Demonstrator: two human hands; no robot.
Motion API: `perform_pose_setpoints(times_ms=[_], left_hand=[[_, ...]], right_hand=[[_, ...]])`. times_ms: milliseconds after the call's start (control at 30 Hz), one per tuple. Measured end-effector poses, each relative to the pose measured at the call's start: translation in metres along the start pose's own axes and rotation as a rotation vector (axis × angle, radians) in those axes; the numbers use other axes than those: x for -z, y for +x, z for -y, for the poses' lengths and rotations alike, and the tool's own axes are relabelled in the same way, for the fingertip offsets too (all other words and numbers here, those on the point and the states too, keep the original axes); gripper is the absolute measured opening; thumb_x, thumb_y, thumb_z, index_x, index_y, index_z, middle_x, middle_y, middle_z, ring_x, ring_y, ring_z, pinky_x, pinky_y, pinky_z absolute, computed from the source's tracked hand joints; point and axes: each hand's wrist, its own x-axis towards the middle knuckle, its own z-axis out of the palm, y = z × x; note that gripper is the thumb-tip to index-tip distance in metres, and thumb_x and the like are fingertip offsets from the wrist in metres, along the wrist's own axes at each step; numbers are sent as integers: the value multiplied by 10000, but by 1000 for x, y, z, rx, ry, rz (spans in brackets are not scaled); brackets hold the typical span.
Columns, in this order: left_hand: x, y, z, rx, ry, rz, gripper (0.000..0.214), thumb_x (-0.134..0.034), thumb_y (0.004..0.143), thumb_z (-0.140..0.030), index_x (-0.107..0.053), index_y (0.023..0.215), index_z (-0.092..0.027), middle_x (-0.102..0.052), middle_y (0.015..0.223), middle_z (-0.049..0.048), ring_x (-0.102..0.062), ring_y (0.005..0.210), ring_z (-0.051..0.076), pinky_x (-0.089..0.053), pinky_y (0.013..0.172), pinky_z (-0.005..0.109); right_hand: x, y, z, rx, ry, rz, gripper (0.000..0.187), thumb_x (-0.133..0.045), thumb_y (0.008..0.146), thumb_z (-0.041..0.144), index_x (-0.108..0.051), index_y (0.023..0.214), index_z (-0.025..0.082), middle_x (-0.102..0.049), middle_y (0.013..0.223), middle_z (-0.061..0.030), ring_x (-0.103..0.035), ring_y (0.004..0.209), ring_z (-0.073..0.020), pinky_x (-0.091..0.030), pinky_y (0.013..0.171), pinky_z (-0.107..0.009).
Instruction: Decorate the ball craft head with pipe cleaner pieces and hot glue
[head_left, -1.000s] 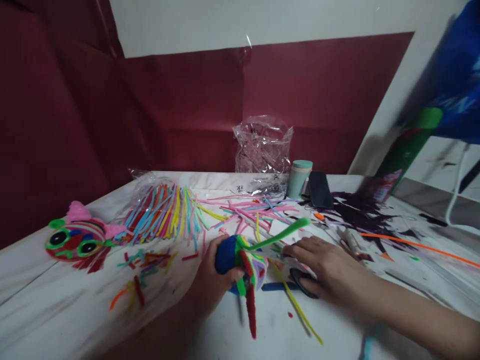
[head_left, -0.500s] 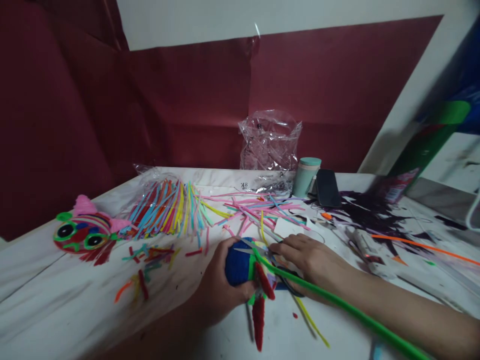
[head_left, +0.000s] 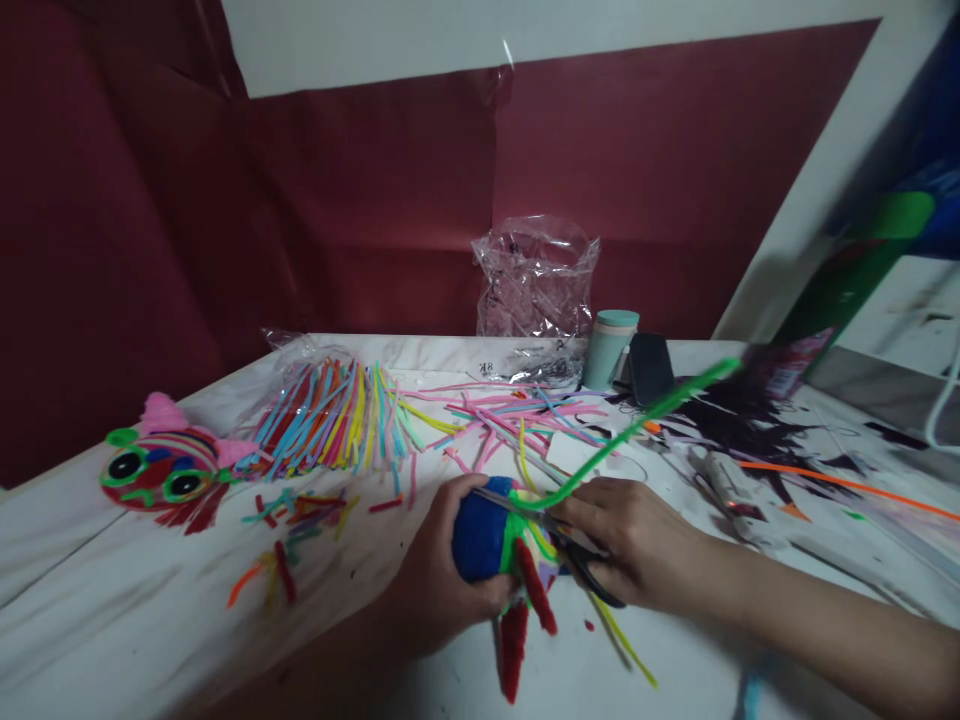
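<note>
My left hand (head_left: 435,570) is wrapped round a ball-shaped pipe-cleaner figure (head_left: 491,535), blue with green, red and purple parts, held just above the white table (head_left: 112,620). My right hand (head_left: 637,540) grips black-handled scissors (head_left: 570,545); their blades reach left across the top of the figure. A long green pipe cleaner (head_left: 630,430) rises from the figure and slants up to the right. A red strand (head_left: 514,645) hangs below the figure.
A finished red and green figure with big eyes (head_left: 161,470) lies at the left. A bag of coloured pipe cleaners (head_left: 330,410) and loose pieces (head_left: 510,415) cover the middle. Behind stand a clear plastic bag (head_left: 536,275), a teal cup (head_left: 609,345) and a dark phone (head_left: 649,365). A glue gun (head_left: 731,490) lies at the right.
The long green pipe cleaner swung from pointing down-right back up to the right. The scissors' blades shifted over the top of the figure. Both hands stayed in place.
</note>
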Motion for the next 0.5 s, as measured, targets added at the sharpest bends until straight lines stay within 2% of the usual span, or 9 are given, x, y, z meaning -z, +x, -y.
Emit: perform_pose_setpoints(times_ms=[133, 267, 300, 433, 500], left_hand=[[1, 2, -3, 16, 1, 3, 763, -731, 566, -137, -410, 1247, -260, -558, 1177, 55, -572, 1005, 239, -465, 881, 368], [2, 5, -8, 68, -16, -27, 698, -751, 591, -221, -440, 1216, -235, -556, 1190, 72, -558, 1052, 264, -449, 910, 402], [2, 5, -8, 70, -8, -44, 691, -750, 594, -226, -445, 1214, -234, -556, 1191, 74, -556, 1057, 269, -446, 915, 410], [2, 4, -3, -23, 79, -115, 718, -720, 576, -144, -440, 1230, -242, -539, 1212, 79, -536, 1097, 289, -424, 957, 451], [3, 4, 0, -117, 129, -135, 748, -696, 568, -112, -417, 1249, -244, -506, 1254, 87, -498, 1161, 302, -396, 997, 469]], right_hand=[[1, 2, -4, -49, 68, 8, 293, -501, 720, 115, -607, 988, 167, -650, 772, -72, -600, 700, -182, -440, 637, -261], [10, 1, -25, -286, 155, -94, 335, -494, 731, 141, -604, 1046, 169, -679, 852, -68, -624, 711, -173, -464, 632, -248], [11, -1, -34, -368, 144, -78, 328, -496, 741, 155, -607, 1049, 173, -684, 823, -57, -624, 679, -170, -460, 614, -247], [5, -13, -66, -682, -60, 141, 357, -561, 706, 152, -626, 1056, 170, -685, 691, -45, -634, 609, -196, -404, 525, -243], [-1, -20, -77, -686, -100, 151, 358, -600, 664, 137, -651, 1015, 183, -698, 716, -50, -648, 618, -199, -397, 512, -234]])
